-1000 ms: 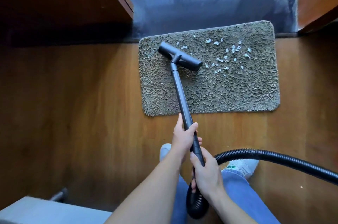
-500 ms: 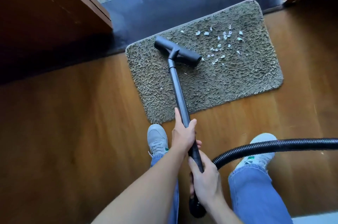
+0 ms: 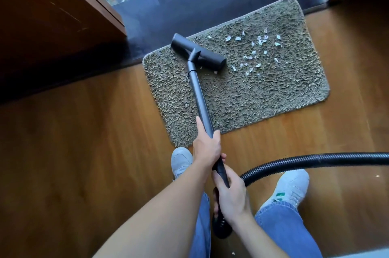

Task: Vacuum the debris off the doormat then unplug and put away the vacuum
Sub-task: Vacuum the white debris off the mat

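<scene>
The wand [image 3: 200, 97] is in both my hands. My left hand [image 3: 207, 148] is wrapped round the tube, and my right hand [image 3: 231, 196] is closed round the grip just below, where the hose [image 3: 305, 159] curves off right. The nozzle [image 3: 197, 52] rests on the far left of the doormat [image 3: 252, 97], with white debris [image 3: 252, 55] scattered just right of it. The doormat lies on the floor [image 3: 84, 152].

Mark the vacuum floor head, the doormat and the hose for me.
vacuum floor head [image 3: 210, 58], head view: right half of its bar.
doormat [image 3: 263, 93], head view: bare pile near its middle.
hose [image 3: 315, 157], head view: ribbed middle stretch.
</scene>
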Demonstrator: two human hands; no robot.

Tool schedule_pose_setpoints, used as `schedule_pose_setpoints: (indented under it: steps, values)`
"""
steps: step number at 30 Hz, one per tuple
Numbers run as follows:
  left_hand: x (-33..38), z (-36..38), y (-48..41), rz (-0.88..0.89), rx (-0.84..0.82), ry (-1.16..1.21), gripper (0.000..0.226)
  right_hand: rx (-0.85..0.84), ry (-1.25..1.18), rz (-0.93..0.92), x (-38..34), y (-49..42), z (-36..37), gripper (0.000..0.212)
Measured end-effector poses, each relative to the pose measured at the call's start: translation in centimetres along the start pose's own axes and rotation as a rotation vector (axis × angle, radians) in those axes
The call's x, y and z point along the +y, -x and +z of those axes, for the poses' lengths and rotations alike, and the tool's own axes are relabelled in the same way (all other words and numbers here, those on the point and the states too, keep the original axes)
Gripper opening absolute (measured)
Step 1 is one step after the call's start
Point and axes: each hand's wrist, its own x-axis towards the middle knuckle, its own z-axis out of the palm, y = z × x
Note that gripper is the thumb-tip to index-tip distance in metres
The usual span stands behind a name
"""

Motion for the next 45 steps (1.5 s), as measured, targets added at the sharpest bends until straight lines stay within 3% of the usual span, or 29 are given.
schedule_pose_setpoints:
  steps: [10, 25, 35, 45]
  values:
    - [2.2, 1.5, -0.2, -0.023, -0.011, -0.03, 0.078, 0.0, 0.037, -0.02, -0.4, -1.5, -2.3, 0.014]
    - [-3.2, 4.4, 5.2, -0.135, 0.022, 0.094, 0.08, -0.1, 0.105, 0.031, 4.0, 3.7, -5.8, 0.035]
    - [2.0, 3.2, 1.2, -0.037, 0.0, 0.016, 0.078, -0.011, 0.043, -0.065, 0.3, -0.5, -4.2, 0.014]
    - [6.6, 0.9, -2.7, 0.032, -0.016, 0.074, 0.079, -0.005, 0.044, -0.097, -4.2, -4.7, -2.7, 0.008]
